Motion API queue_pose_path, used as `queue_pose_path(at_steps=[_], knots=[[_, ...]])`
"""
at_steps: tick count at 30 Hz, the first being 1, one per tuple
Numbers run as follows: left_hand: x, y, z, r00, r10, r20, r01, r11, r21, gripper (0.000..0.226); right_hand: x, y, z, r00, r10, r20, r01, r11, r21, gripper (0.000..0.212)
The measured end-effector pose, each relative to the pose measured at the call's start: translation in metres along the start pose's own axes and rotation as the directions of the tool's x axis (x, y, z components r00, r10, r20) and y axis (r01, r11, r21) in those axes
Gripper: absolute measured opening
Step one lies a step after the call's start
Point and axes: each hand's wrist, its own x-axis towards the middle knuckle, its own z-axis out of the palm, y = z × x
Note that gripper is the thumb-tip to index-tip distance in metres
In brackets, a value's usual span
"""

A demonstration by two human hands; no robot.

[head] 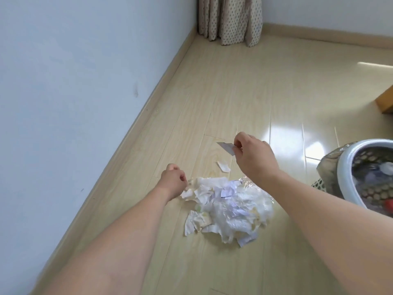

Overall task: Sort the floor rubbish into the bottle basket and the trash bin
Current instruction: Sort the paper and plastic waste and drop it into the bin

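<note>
A heap of crumpled white tissue, paper scraps and clear plastic film (229,207) lies on the pale wooden floor. My right hand (253,156) hovers above its far side and pinches a small grey-white paper scrap (226,147) between thumb and fingers. My left hand (173,182) is at the heap's left edge with its fingers curled; a white scrap (187,193) shows just under it, and I cannot tell whether the fingers grip it. One loose white scrap (223,167) lies on the floor between the hands. The trash bin (348,167), white-rimmed with a liner, stands at the right edge with rubbish inside.
A white wall with a beige skirting board (136,126) runs along the left. Patterned curtains (229,20) hang in the far corner. A wooden furniture corner (386,101) juts in at the right. Open floor stretches beyond the heap.
</note>
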Motion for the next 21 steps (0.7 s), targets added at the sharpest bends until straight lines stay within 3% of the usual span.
queue_pose_path(at_steps=[4,11,17,21], knots=[[-0.047,0.044,-0.041,0.998,0.043,-0.056,-0.042,0.999,0.025,0.018,-0.034,-0.01,-0.073,0.988,0.149,-0.031,-0.143,0.98,0.138,0.014],[-0.147,0.12,-0.08,0.994,0.046,-0.094,-0.067,0.972,-0.227,0.015,-0.14,0.013,-0.176,0.948,0.317,-0.022,-0.304,0.925,0.229,0.015],[-0.233,0.204,-0.063,0.986,0.164,-0.008,-0.153,0.906,-0.395,0.013,-0.232,0.057,-0.237,0.874,0.476,-0.102,-0.412,0.835,0.363,0.017],[-0.287,0.258,-0.01,0.965,0.233,0.117,-0.161,0.885,-0.437,0.007,-0.289,0.096,-0.248,0.786,0.615,-0.064,-0.522,0.716,0.464,0.011]])
